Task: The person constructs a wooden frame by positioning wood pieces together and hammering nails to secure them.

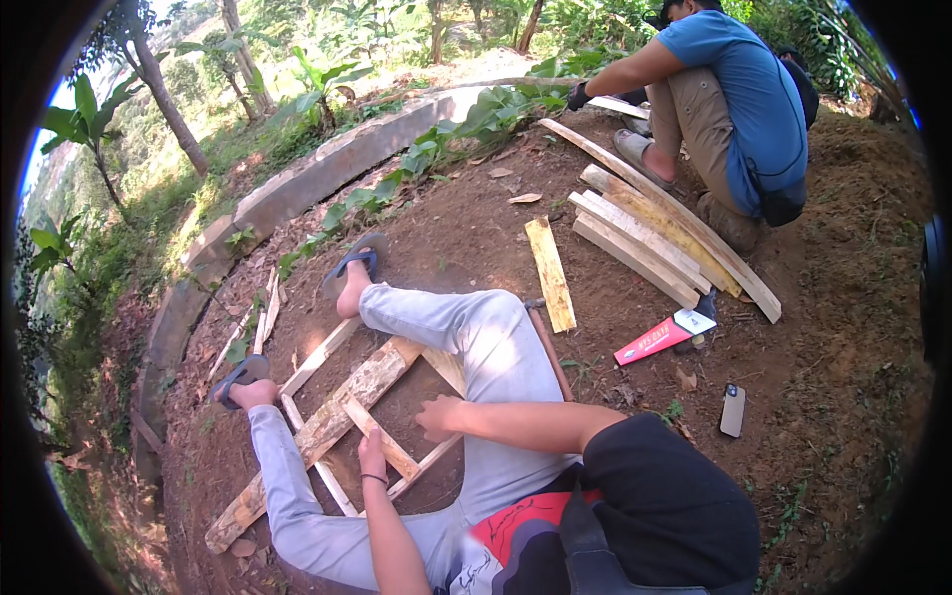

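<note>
Left hand: (373, 458) fingers closed down on the near end of a short wooden slat (382, 439), gripping it.
Right hand: (438, 416) fingers curled, resting beside the same slat's right side; whether it pinches anything, cannot tell.
Slat: lies flat across a wooden frame (332, 421) of crossed strips and one broad rough plank, on bare dirt between the person's spread legs.
Legs: grey trousers, sandalled feet at the frame's far side.
Right of knee: loose yellowish board (550, 274); farther right, a stack of long planks (650, 238).
Ground, right: red flat box (654, 340), phone (733, 410) lying well apart from the frame.
Beyond: second person in blue shirt (734, 89) crouched by the plank stack; concrete kerb (297, 188) curving behind.
</note>
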### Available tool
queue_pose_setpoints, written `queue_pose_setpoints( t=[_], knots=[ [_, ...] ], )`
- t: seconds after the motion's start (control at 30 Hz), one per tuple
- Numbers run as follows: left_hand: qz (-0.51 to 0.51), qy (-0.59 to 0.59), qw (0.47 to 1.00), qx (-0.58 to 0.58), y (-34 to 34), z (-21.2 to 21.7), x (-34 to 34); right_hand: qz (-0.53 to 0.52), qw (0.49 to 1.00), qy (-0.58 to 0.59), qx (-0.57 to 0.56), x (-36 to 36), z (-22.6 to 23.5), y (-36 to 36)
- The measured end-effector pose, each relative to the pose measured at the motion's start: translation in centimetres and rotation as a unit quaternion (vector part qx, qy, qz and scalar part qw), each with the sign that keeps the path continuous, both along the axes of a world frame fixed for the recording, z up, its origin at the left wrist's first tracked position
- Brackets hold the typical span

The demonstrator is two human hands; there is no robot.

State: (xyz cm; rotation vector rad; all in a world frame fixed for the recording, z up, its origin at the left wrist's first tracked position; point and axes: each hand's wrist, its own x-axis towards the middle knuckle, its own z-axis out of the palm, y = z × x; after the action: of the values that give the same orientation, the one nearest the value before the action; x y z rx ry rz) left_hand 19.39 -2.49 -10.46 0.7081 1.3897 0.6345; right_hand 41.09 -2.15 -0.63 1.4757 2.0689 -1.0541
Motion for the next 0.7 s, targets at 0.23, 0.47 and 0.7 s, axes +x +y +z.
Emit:
queue_pose_setpoints(
  t=[0.23,0.47,0.7],
  knots=[
    [0.001,0.017,1.0,-0.003,-0.1,0.0,-0.4,0.04,0.996,0.016,-0.077,-0.5,0.2,0.6],
    [0.014,0.036,0.999,0.016,-0.3,-0.2,-0.3,0.063,0.996,0.026,-0.061,-0.5,0.1,0.5],
    [0.013,0.04,0.999,0.018,-0.3,-0.1,0.2,0.061,0.997,0.016,-0.054,-0.3,-1.0,0.1]
  ],
)
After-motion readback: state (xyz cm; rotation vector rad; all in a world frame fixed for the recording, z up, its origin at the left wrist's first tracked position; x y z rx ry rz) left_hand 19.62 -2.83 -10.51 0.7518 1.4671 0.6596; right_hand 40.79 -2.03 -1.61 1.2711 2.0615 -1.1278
